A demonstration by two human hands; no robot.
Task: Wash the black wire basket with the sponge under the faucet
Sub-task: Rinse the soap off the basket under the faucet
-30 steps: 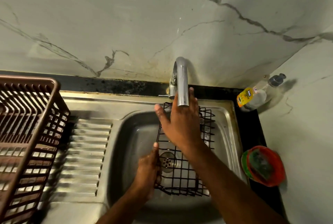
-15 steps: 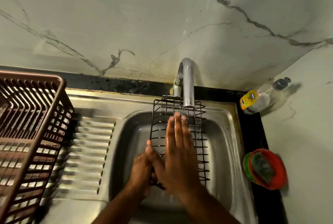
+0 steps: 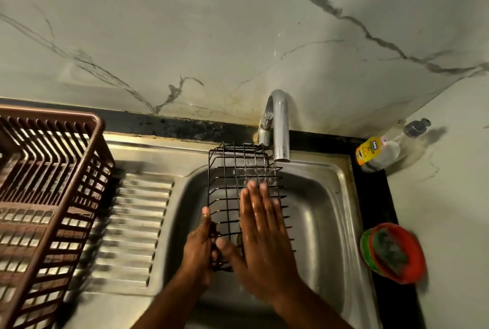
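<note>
The black wire basket stands tilted up on end in the steel sink, its top edge just under the chrome faucet. Water falls from the spout onto the wires. My left hand grips the basket's lower left edge. My right hand lies flat on the wires with fingers straight and together, wet, holding nothing. The sponge sits in a red and green bowl on the counter right of the sink, away from both hands.
A brown plastic dish rack stands on the ribbed drainboard at the left. A dish soap bottle lies in the back right corner. The marble wall rises right behind the faucet.
The basket went from lying flat in the sink to standing on end. My right hand left the faucet and now presses flat on the wires. The basket shifted slightly left.
</note>
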